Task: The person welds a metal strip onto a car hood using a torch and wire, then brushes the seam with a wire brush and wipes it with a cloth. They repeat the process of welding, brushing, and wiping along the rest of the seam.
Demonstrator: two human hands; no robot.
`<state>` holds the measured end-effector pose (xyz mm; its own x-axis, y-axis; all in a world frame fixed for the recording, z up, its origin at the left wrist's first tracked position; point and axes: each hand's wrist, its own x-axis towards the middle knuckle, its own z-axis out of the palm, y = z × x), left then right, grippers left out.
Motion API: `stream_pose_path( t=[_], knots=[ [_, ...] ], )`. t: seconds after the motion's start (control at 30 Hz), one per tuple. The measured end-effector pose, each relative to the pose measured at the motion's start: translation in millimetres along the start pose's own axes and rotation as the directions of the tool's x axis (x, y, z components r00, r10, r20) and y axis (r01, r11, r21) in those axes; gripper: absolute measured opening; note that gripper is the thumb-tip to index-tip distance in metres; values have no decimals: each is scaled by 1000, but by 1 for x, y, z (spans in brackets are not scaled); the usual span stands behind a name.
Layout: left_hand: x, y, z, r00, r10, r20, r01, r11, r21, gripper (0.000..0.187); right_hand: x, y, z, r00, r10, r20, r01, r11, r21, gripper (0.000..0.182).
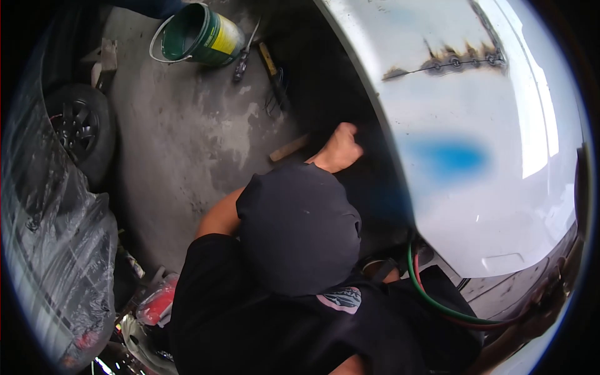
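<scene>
My left hand is not in view. At the lower right edge is a dark, blurred shape like my right hand (549, 289), with its fingers too dim to make out. Green and red hoses (437, 304) run up to it; whether it grips them cannot be seen. Beside it lies a white car panel (462, 206) with a blue smear and a scorched, spot-welded seam (459, 64). A co-worker in a dark cap (300, 228) and black shirt crouches below me, one bare hand (342, 149) curled near the panel's edge.
A green bucket (209, 39) stands on the grey floor (181, 131) at the top, near a metal tool (240, 64) and a yellow-handled tool (269, 59). A wood piece (289, 148) lies lower. Left are a wheel (78, 128) and plastic sheeting (56, 250).
</scene>
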<state>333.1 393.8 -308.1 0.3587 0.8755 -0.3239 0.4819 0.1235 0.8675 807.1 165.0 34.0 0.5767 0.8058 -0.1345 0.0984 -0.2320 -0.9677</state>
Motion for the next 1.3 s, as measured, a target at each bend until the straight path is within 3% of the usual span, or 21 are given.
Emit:
stream_pose_path(
  t=[0.07,0.1,0.13,0.17,0.27,0.33,0.4,0.43,0.53,0.57,0.6,0.63,0.67,0.73,0.8,0.83,0.9,1.0,1.13,1.2,1.3],
  knots=[
    [-7,1,-15,999,38,-16,-40,996,-79,18,-1,-4,4,975,161,-155,-94,924,371,69],
    [-12,13,-29,996,70,-58,-81,974,-211,19,5,-10,21,974,154,-167,-85,928,362,69],
    [-14,25,-42,990,98,-99,-126,933,-338,20,17,-16,52,957,-1,291,-130,893,430,66],
    [-15,32,-59,979,167,-121,-203,877,-435,24,22,-19,67,719,-184,670,-210,862,462,64],
    [-12,86,-103,953,291,-88,-278,715,-641,36,15,-5,13,856,-126,502,-132,885,446,68],
    [5,133,-108,897,439,44,-351,771,-532,30,20,-9,21,857,-141,496,-98,900,425,66],
    [28,168,-92,705,656,269,-504,730,-461,38,32,-12,36,784,-146,603,-245,820,518,65],
    [33,188,-76,678,679,281,-499,707,-501,42,29,-7,5,889,-60,454,-191,852,487,69],
    [43,183,-63,712,665,226,-521,716,-465,52,24,-1,-4,900,-93,427,-188,799,571,69],
    [46,160,-73,803,587,107,-507,766,-395,47,27,-38,100,720,-180,671,-280,808,518,54],
    [49,134,-94,856,514,-50,-512,832,-211,38,26,-35,96,728,-174,663,-282,805,522,54],
    [51,98,-112,945,273,-182,-323,870,-373,28,24,-30,87,797,-198,570,-257,743,618,54],
    [49,62,-140,951,106,-289,-204,920,-334,25,22,-26,74,859,-199,472,-226,679,698,56],
    [36,-19,-174,871,-38,-490,-83,972,-221,22,17,-18,44,952,-177,250,-114,553,825,62],
    [13,-54,-171,902,-164,-399,93,977,-192,17,14,-5,23,992,-128,16,39,420,907,71],
    [3,-65,-158,917,-115,-382,102,993,-55,16,28,-19,8,974,70,-216,196,217,956,72],
    [-12,-58,-128,936,65,-346,24,968,248,13,28,-16,-18,998,-11,-55,56,229,972,59],
    [-20,-63,-94,969,162,-186,-52,870,490,26,34,-16,-56,996,-15,88,-83,200,976,41],
    [-25,-58,-87,990,90,-111,-18,848,530,35,46,-16,-88,984,1,179,-177,141,974,17],
    [-24,-59,-97,985,172,-13,-143,858,494,40,54,-16,-101,971,1,239,-238,92,967,9],
    [-38,-53,-91,972,234,16,-199,786,585,29,65,-13,-117,937,-15,348,-348,1,937,18]
  ],
)
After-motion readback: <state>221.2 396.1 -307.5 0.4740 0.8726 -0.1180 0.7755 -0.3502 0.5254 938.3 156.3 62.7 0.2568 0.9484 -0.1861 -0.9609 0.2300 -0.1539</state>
